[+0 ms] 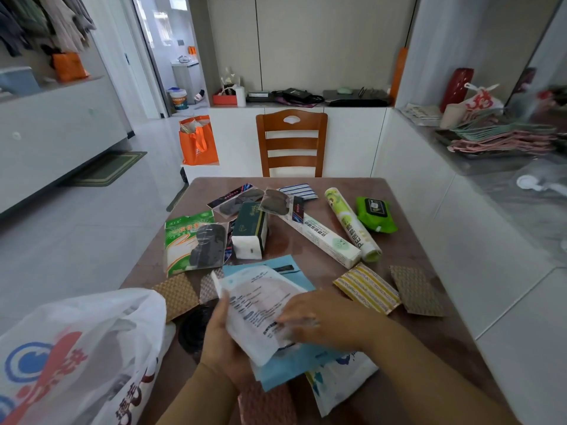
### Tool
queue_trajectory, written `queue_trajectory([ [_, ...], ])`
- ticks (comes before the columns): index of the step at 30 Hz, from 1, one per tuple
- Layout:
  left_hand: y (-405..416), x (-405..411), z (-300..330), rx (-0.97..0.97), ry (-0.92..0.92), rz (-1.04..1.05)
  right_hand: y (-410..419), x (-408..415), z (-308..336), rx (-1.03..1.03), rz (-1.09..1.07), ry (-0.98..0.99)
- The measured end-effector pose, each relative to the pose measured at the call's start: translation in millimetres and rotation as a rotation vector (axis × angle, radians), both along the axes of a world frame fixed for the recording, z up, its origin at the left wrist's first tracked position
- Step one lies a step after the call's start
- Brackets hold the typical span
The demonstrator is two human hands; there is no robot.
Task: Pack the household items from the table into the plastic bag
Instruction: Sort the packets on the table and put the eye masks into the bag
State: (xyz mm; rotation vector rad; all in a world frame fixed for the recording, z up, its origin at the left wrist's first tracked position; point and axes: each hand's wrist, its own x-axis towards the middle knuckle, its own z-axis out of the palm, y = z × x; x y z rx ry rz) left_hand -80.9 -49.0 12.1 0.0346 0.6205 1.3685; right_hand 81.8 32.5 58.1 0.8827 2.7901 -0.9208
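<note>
At the near left corner of the brown worktop (429,259) a white printed plastic bag (76,348) slumps open. Beside it the left hand (224,342) has its grip clenched round the edge of a white printed flat packet (260,305) lying over a light blue flat pouch (285,366). The right hand (319,317) rests on the packet, fingers fairly straight. Further right lie a yellow striped cloth (366,288) and a brown woven cloth (417,291).

Pale tiled floor (92,228); wooden chair (291,142) at the far edge of a brown table (429,240). White cabinets (352,139) line the back wall. Daylit doorway (165,41) at left; green mat (107,168) below.
</note>
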Motion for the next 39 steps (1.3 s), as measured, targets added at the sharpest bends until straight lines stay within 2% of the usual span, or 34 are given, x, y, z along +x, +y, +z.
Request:
queue_trajectory([
  [2, 0.3, 2.3, -2.9, -0.090, 0.064, -0.076, -0.7, -1.3, -3.0, -0.086, -0.038, 0.038],
  [3, 1.0, 3.4, -4.1, -0.154, 0.110, -0.100, 3.7, 0.8, -5.2, -0.127, -0.140, 0.101],
  [5, 2.7, 1.3, -6.3, -0.244, 0.204, -0.109, 19.2, 7.1, -9.4, -0.091, -0.476, 0.249],
  [6, 3.0, 1.0, -6.4, -0.249, 0.232, -0.110, 27.6, 10.7, -11.3, -0.049, -0.637, 0.260],
  [7, 2.8, 0.7, -5.2, -0.233, 0.242, -0.123, 34.7, 14.0, -12.4, -0.098, -0.772, 0.235],
  [9, 3.1, 0.2, -2.3, -0.183, 0.242, -0.166, 41.7, 14.0, -14.7, -0.545, -0.913, 0.228],
  [10, 3.2, 1.4, -0.5, -0.153, 0.246, -0.190, 40.3, 12.2, -17.4, -0.755, -0.893, 0.265],
  [11, 3.7, 2.7, 1.2, -0.139, 0.267, -0.205, 36.3, 8.7, -21.6, -0.856, -0.863, 0.314],
  [14, 7.7, 2.6, 2.1, -0.169, 0.375, -0.180, 25.7, 0.3, -35.0, -0.875, -0.892, 0.439],
  [19, 12.7, -14.1, 8.9, -0.225, 0.576, -0.209, 26.5, 1.7, -50.4, -1.073, -0.916, 0.608],
  [24, 37.0, -36.2, 27.6, -0.210, 0.735, -0.110, 39.5, -3.5, -63.2, -1.103, -1.006, 0.805],
  [28, 78.1, -82.9, 24.4, -0.353, 0.873, 0.106, 58.2, -7.2, -72.0, -1.126, -1.046, 0.892],
  [31, 114.7, -128.2, 6.1, -0.443, 0.989, 0.183, 69.9, -14.5, -78.6, -1.149, -1.046, 0.951],
  [36, 160.6, -174.5, -22.2, -0.586, 1.226, 0.159, 85.8, -30.2, -88.7, -1.180, -1.024, 1.002],
  [39, 173.8, -190.8, -48.0, -0.737, 1.443, 0.032, 93.9, -36.4, -95.8, -1.191, -1.033, 1.016],
])
